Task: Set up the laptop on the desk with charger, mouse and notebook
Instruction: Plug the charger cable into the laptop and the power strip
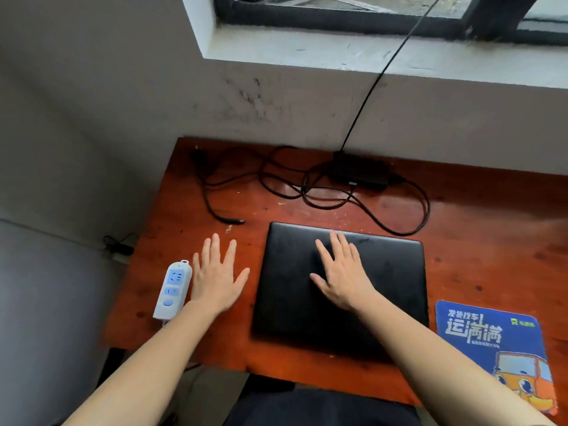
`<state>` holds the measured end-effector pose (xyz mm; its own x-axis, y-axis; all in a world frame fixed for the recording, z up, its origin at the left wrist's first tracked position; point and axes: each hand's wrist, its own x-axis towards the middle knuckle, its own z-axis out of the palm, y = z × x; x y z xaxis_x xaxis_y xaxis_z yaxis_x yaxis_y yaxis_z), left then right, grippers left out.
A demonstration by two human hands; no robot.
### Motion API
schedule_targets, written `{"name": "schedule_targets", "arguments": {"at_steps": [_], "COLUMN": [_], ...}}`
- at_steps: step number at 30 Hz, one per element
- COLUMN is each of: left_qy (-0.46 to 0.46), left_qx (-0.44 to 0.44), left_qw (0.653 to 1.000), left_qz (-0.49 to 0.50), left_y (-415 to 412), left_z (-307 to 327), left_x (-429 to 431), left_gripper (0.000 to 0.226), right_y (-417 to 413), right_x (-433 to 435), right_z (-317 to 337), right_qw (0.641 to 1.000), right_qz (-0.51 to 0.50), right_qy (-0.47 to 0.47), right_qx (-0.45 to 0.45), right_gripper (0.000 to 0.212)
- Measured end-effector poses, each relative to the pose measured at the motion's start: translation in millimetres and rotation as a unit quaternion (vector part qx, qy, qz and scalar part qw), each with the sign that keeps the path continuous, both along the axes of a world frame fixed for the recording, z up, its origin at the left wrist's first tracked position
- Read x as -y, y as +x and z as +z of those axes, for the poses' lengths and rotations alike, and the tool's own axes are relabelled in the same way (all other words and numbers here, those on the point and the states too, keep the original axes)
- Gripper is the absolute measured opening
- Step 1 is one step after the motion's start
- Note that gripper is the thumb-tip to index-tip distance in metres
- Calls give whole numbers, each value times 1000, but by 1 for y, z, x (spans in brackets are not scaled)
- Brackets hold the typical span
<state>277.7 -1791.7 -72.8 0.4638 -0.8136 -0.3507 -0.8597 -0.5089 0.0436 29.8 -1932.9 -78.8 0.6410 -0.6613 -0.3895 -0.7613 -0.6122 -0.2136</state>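
Two bare forearms reach over the near edge of the reddish wooden desk (479, 229); both hands lie flat, fingers spread, gripping nothing. The left hand (216, 276) rests just beside a pale-blue power strip (172, 290), the right hand (341, 273) on the closed, matte-black laptop (384, 287) at centre. Opening it likely calls for steadying the base while lifting the lid's near edge. The charger (358, 172), with its tangled black cable, lies far; a blue fabric mouse pad (491, 342) sits right.

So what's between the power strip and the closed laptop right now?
In the head view, only the left hand, flat on the desk, lies between the power strip and laptop.
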Motion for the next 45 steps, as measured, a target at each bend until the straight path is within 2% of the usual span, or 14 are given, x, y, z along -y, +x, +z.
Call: {"name": "schedule_targets", "arguments": {"at_steps": [3, 7, 14, 16, 19, 21, 25, 33, 39, 45], "left_qy": [17, -7, -4, -22, -107, -171, -236, -335, -356, -360], "left_qx": [0, 46, 107, 99, 67, 42, -9, -27, -23, -56], "left_qw": [999, 999, 992, 992, 989, 980, 962, 938, 929, 928], "left_qz": [49, -2, -68, -80, -79, -93, -137, -85, -102, -81], "left_y": [15, 29, 54, 60, 62, 58, 41, 28, 29, 26], "left_z": [-12, -14, -43, -52, -63, -67, -78, -110, -115, -117], "left_x": [21, 44, 75, 79, 84, 84, 69, 55, 58, 63], "left_gripper": [70, 64, 77, 67, 37, 26, 25, 22, 21, 21], "right_y": [39, 68, 76, 76, 78, 79, 80, 80, 82, 82], "right_x": [12, -2, -17, -17, -16, -18, -20, -22, -23, -23], "right_z": [-20, -29, -60, -60, -59, -60, -61, -68, -71, -74], "right_qw": [999, 997, 997, 997, 997, 997, 996, 989, 987, 985], "right_qz": [35, 23, 36, 34, 29, 26, 17, -2, -11, -11], "right_qy": [11, 1, -41, -44, -46, -52, -71, -118, -133, -143], "right_qx": [21, 80, 59, 56, 53, 48, 49, 88, 94, 96], "right_gripper": [79, 80, 79, 79, 80, 80, 82, 81, 80, 79]}}
